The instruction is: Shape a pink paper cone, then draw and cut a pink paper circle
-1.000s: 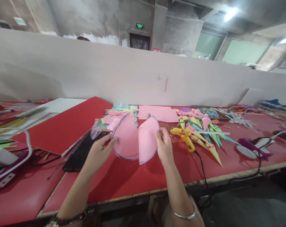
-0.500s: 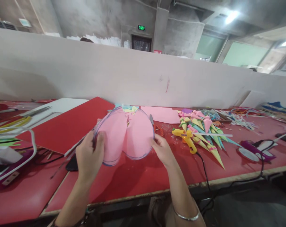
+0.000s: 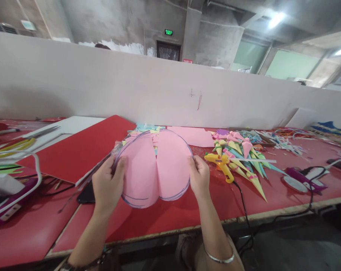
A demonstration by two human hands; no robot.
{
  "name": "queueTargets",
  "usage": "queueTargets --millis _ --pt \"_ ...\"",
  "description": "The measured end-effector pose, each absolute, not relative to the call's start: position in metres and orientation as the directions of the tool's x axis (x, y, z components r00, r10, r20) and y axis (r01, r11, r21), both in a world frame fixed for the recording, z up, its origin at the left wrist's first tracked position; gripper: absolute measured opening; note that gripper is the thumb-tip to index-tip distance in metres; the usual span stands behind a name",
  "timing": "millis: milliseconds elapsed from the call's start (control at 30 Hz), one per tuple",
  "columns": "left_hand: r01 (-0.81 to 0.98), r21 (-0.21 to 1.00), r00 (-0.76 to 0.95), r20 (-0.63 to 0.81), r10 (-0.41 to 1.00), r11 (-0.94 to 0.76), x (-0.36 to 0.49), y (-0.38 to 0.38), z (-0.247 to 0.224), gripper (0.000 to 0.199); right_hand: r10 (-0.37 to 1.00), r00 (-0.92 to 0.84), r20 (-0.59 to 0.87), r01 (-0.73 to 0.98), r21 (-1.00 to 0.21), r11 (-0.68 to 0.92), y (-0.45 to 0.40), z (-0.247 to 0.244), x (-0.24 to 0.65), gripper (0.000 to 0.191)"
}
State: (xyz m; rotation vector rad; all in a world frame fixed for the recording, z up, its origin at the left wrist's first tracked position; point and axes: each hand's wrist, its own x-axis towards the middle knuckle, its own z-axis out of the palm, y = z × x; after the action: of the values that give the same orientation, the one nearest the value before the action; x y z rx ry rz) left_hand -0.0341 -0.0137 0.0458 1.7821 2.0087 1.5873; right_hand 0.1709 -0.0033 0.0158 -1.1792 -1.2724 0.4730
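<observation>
A round sheet of pink paper (image 3: 140, 169), edged with blue-purple pen lines, is held up above the red table. It has a fold down its middle and a narrow notch at the top. My left hand (image 3: 108, 184) pinches its left edge between thumb and fingers. On the opposite edge my right hand (image 3: 199, 175) grips the paper the same way. Beyond the notch lie paper scraps (image 3: 135, 135) in yellow, pink and blue.
A yellow glue gun (image 3: 221, 165) lies to the right beside a heap of paper cones (image 3: 247, 150). Red card (image 3: 82, 150) and a dark phone (image 3: 86, 194) are at the left. A pink sheet (image 3: 193, 136) lies behind, against a white partition (image 3: 147, 90).
The pink paper has opened out flatter and wider, and it sits a little lower. My right hand has moved slightly right with its edge and turned more upright.
</observation>
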Motion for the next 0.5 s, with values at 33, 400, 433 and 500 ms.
queueTargets --millis 33,400,433,500 --pt "0.726 0.667 -0.346 0.563 0.751 -0.166 -0.034 -0.013 0.046 0.029 0.825 0.301 0.479 0.315 -0.866 0.388 -0.003 0.016 0.171 0.035" --pt "0.790 0.611 -0.410 0.579 0.705 -0.042 -0.056 -0.010 0.047 0.024 0.697 0.589 0.408 0.244 -0.913 0.328 0.004 0.009 0.204 0.032" --pt "0.791 0.611 -0.416 0.569 0.709 -0.026 -0.057 -0.010 0.047 0.021 0.686 0.619 0.383 0.210 -0.922 0.326 0.004 0.009 0.207 0.031" --pt "0.778 0.628 -0.443 0.541 0.715 0.007 -0.059 -0.007 0.045 0.014 0.678 0.653 0.339 0.132 -0.931 0.339 0.004 0.010 0.209 0.029"
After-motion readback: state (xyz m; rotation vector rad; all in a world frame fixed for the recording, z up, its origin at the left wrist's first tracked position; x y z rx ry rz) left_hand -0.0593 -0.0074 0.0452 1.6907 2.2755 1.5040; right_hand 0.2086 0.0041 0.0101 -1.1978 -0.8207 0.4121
